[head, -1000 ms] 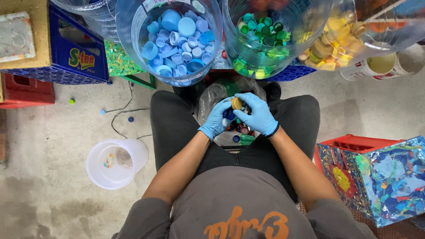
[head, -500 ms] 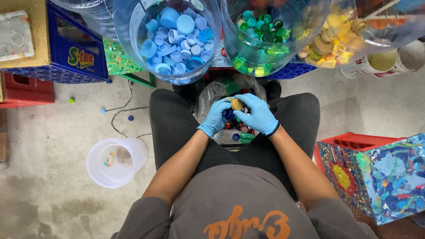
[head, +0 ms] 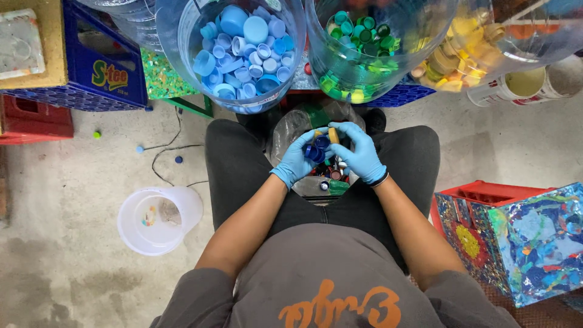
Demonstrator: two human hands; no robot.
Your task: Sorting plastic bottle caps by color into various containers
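Both my hands wear blue gloves and meet over a clear plastic bag (head: 290, 129) of mixed bottle caps that sits between my knees. My left hand (head: 299, 159) cups several dark blue caps (head: 316, 149). My right hand (head: 359, 152) pinches a yellow cap (head: 333, 134) at its fingertips, right beside the left hand. Ahead stand three clear containers: one with blue caps (head: 243, 36), one with green caps (head: 361, 42), one with yellow caps (head: 452, 54).
A blue crate (head: 103, 73) under a board sits far left, with a red crate (head: 30, 121) below it. A white bucket (head: 159, 218) stands on the concrete floor at my left. At my right is a red crate (head: 486, 194) beside a painted box (head: 528, 243). Loose caps and a cable lie on the floor.
My hands have stayed over the bag; the fingers shifted slightly, and the yellow cap has come up to my right fingertips.
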